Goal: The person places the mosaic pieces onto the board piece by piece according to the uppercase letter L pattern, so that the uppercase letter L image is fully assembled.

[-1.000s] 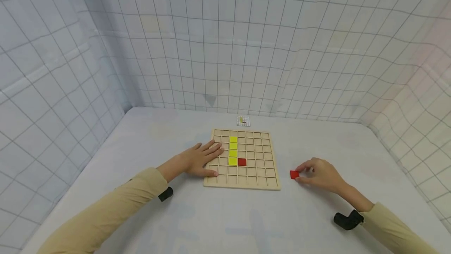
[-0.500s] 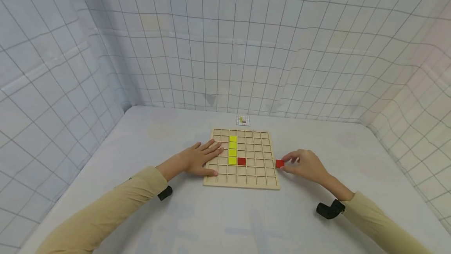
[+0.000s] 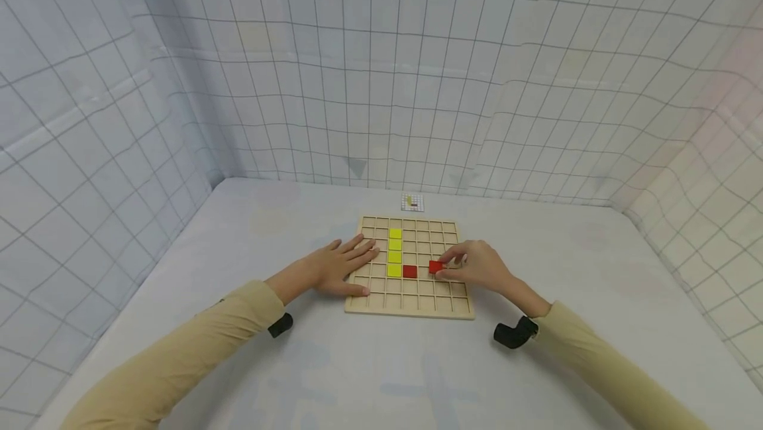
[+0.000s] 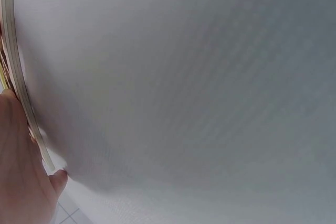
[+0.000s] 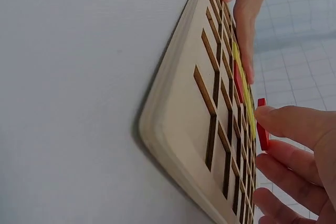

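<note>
A wooden grid board point(image 3: 411, 306) lies on the table, with several yellow tiles point(image 3: 395, 257) in one column and a red tile point(image 3: 410, 271) beside the lowest of them. My left hand point(image 3: 336, 269) lies flat with fingers spread on the board's left edge. Between thumb and fingertips my right hand point(image 3: 479, 266) pinches a second red tile point(image 3: 436, 267), held over the right part of the grid. In the right wrist view this pinched tile point(image 5: 263, 124) stays above the board's surface, apart from it. The left wrist view shows only part of the left hand point(image 4: 23, 166) against the board's side.
A small printed card point(image 3: 412, 202) with a coloured grid pattern lies behind the board. The white table point(image 3: 369, 370) is bounded by white grid-lined cloth walls point(image 3: 405, 85) at the back and both sides. Each wrist bears a black camera mount point(image 3: 514, 332).
My right hand has carried the red tile leftward, from the table right of the board to above its grid. The left hand keeps its place on the board.
</note>
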Available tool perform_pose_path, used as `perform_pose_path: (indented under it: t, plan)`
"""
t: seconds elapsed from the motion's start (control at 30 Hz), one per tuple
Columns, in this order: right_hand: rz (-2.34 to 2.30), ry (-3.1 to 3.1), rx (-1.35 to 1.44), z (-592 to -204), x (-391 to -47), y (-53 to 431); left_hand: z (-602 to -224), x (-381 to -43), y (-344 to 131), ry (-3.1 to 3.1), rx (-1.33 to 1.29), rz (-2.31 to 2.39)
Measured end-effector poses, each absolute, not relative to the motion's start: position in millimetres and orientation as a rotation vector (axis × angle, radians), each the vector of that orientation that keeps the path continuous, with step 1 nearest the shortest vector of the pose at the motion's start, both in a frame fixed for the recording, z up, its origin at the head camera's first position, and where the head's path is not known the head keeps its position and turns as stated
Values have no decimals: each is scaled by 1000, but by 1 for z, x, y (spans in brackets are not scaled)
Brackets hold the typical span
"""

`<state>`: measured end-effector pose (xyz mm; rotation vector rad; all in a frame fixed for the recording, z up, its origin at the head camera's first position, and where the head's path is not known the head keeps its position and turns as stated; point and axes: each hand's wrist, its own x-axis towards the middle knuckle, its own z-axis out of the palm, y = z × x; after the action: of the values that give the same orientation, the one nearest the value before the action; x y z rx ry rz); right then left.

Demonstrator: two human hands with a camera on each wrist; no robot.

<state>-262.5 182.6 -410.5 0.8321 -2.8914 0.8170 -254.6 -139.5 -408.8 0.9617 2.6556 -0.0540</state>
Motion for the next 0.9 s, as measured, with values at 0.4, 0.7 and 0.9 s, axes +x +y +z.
perform_pose_path:
  t: [0.4, 0.7, 0.9]
  plan:
    - [794, -2942, 879, -418, -264, 168, -410, -253, -138, 2644, 957, -78]
    - [797, -2920, 917, -416, -266, 164, -406, -255, -140, 2641, 962, -71]
    - [761, -2949, 895, -416, -267, 163, -409, -255, -141, 2642, 967, -83]
